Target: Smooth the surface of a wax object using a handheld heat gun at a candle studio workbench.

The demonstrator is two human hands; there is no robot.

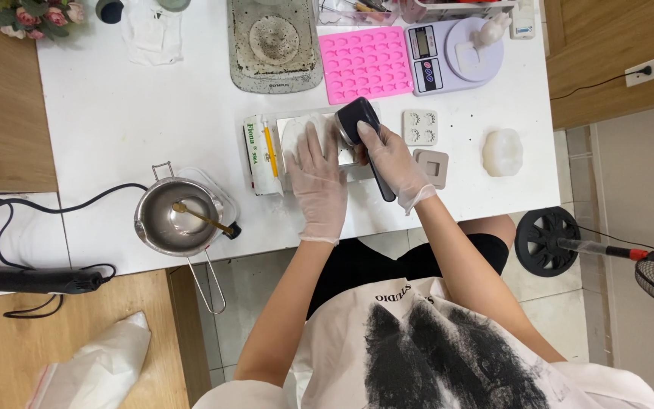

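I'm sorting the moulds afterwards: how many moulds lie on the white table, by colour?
Pink mould: 1
Small white moulds: 1
Beige square mould: 1
Translucent white mould: 1
Total: 4

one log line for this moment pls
left hand flat on white sheet | right hand gripping black handheld tool | steel pot at left

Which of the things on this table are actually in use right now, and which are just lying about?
In use:
left hand, flat on the white sheet
right hand, gripping the dark tool
grey tray under them

Lying about:
pink mould
scale
metal pot with spoon
white lump
small square moulds
heat gun
flowers
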